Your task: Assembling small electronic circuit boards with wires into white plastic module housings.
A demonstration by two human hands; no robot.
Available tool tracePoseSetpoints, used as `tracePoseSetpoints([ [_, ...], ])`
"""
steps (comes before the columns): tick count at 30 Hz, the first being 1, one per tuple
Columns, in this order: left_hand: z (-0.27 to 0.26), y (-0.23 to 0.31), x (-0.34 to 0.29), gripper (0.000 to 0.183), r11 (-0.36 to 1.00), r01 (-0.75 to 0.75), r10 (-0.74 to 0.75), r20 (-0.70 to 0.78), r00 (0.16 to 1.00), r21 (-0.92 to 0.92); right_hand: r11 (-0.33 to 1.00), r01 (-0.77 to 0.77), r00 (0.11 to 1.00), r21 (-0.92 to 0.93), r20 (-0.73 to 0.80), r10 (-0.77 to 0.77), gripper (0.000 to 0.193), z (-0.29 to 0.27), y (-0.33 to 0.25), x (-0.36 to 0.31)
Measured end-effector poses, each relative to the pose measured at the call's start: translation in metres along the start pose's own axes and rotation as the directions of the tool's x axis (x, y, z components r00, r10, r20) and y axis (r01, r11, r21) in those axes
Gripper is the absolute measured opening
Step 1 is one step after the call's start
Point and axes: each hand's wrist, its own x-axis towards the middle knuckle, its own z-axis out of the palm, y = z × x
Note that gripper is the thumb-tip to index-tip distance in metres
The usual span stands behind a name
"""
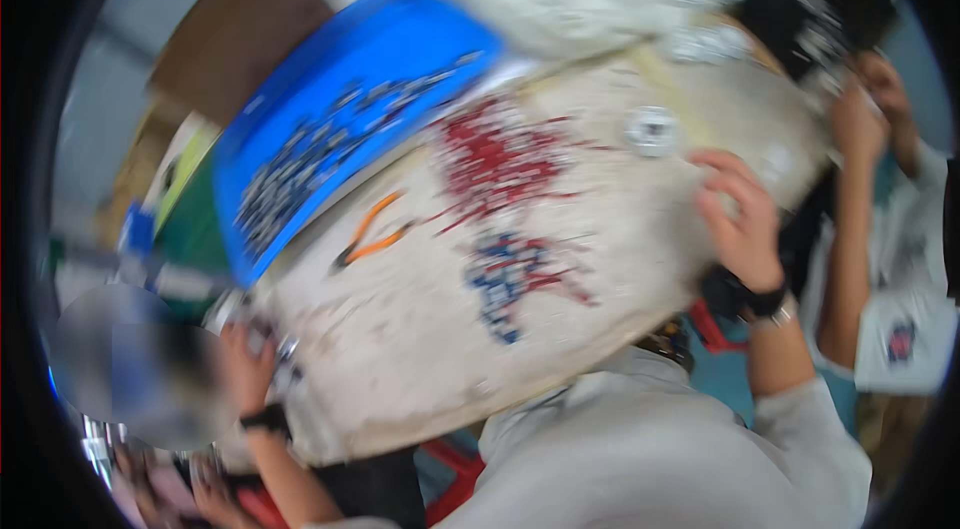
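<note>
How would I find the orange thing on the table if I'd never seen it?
Start at the big worn whitish table. Beside the blue tray, on the tabletop near its lower edge, lie orange-handled pliers. They are the only orange thing there; the nearby heaps of small red and blue parts are just scattered bits.

— What sits where on the worktable?
— A tray lies at its far left, filled with small parts. Pliers rest just before the tray; scattered small pieces spread to their right.
— And the hands?
— The right hand is at the table's right edge, near a small round part; the left hand at its near-left corner.
</note>
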Motion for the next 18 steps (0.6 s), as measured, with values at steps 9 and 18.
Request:
tracePoseSetpoints([
  [9,0.016,-0.03,0.017,0.056,0.986,0.001,0.015,0.097,0.995,-0.164,0.967,0.052,0.996,-0.249,0.079,-0.033,0.016,-0.003,0.041,0.041],
  [18,-0.094,0.088,0.015,0.039,0.88,-0.033,0.113,0.142,0.983,-0.473,0.988,0.021,0.987,-0.154,0.16,0.004,0.015,0.03,0.063,0.065],
])
